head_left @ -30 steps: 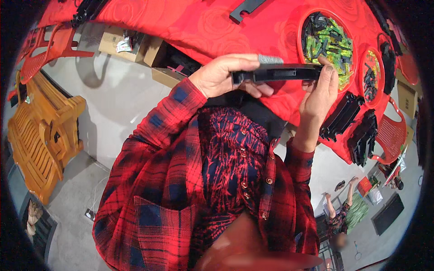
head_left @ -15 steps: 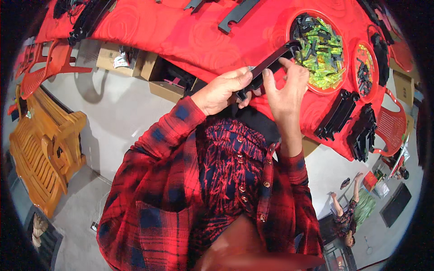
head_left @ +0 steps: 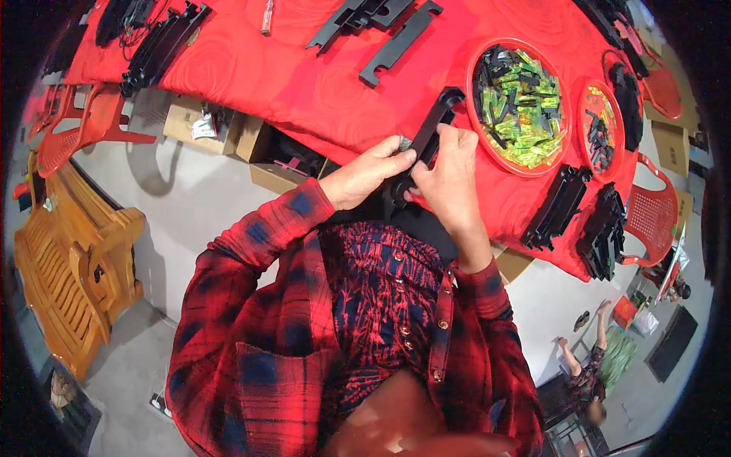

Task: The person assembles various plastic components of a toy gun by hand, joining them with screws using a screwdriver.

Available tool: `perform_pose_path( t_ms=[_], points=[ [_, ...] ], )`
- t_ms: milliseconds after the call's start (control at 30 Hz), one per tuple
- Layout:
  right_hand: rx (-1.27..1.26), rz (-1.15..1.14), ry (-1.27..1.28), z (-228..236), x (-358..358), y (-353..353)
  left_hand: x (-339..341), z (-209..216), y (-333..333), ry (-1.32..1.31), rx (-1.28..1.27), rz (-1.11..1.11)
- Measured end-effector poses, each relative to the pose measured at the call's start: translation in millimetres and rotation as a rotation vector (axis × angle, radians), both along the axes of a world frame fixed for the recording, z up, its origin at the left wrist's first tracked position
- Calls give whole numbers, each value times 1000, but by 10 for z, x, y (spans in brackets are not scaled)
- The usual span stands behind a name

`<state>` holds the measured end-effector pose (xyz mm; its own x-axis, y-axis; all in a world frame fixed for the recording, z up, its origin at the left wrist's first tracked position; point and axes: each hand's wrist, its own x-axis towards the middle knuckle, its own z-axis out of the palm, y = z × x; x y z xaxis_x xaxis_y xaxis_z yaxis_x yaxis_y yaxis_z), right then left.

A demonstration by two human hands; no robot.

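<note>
A long black plastic part (head_left: 434, 122) with a hooked far end is held slanting over the near edge of the red-covered table. My left hand (head_left: 369, 174) is closed on its lower left side, thumb lying along it. My right hand (head_left: 454, 179) is closed against its right side, fingers bent around the middle; any small piece under them is hidden. Just right of the part stands a red bowl (head_left: 565, 145) of small yellow-green and black pieces. A smaller red bowl (head_left: 620, 145) with similar pieces stands beyond it.
Stacked black parts (head_left: 560, 206) lie near the right table edge. More black parts (head_left: 400, 46) and a thin screwdriver-like tool (head_left: 267, 17) lie on the red cloth (head_left: 228, 68). Cardboard boxes (head_left: 274, 179) are below the table, a wooden bench (head_left: 68, 259) at left. Another person (head_left: 590, 381) is at lower right.
My right hand has drawn its fingers in and moved left and slightly down along the black part. The part now stands steeper. The whole view has shifted a little.
</note>
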<state>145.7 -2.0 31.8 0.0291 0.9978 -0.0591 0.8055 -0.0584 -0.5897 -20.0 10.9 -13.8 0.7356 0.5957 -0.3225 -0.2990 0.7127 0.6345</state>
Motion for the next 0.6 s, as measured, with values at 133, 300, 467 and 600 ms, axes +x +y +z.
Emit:
perform_pose_path(
  t_ms=[133,300,467,600],
  points=[
    [-28,20,63,89,-74,-27,144,-14,16,192,-26,210],
    [78,34,29,66,-66,-48,238,72,-14,304,22,300],
    [2,22,107,44,-62,-67,230,77,-87,314,52,327],
    [10,29,146,22,-45,-51,199,131,-70,346,-20,302]
  ],
)
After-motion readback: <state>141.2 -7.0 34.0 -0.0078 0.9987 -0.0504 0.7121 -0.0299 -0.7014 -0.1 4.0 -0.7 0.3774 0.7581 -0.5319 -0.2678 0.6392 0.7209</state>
